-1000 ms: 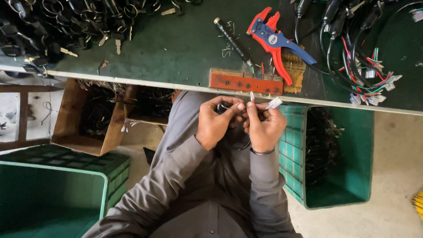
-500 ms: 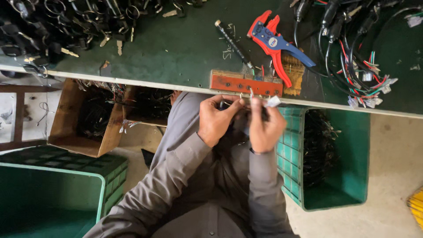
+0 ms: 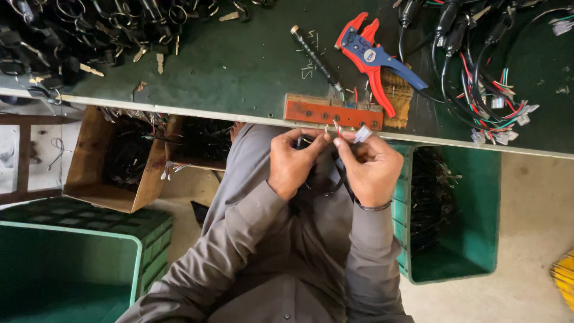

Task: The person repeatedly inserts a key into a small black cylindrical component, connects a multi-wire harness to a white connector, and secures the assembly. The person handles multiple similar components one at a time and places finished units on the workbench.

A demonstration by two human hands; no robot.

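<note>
Where fingers hide wire ends | left hand point(image 3: 294, 162), right hand point(image 3: 369, 167) pinch wires point(image 3: 338, 127)

There is only one camera, so no second view shares the scene. It sits on the person's head and looks almost straight down. The dark green worktop point(image 3: 239, 66) fills the top of the picture, and its pale front edge runs across from left to right, dipping a little toward the right. Below that edge the camera sees down past the person's grey sleeves to the floor. The two hands, the left hand point(image 3: 294, 162) and the right hand point(image 3: 369, 168), sit close under the camera, near the middle of the picture. The big green plastic crate point(image 3: 478, 203) stands farther down on the floor, at the right.
</note>
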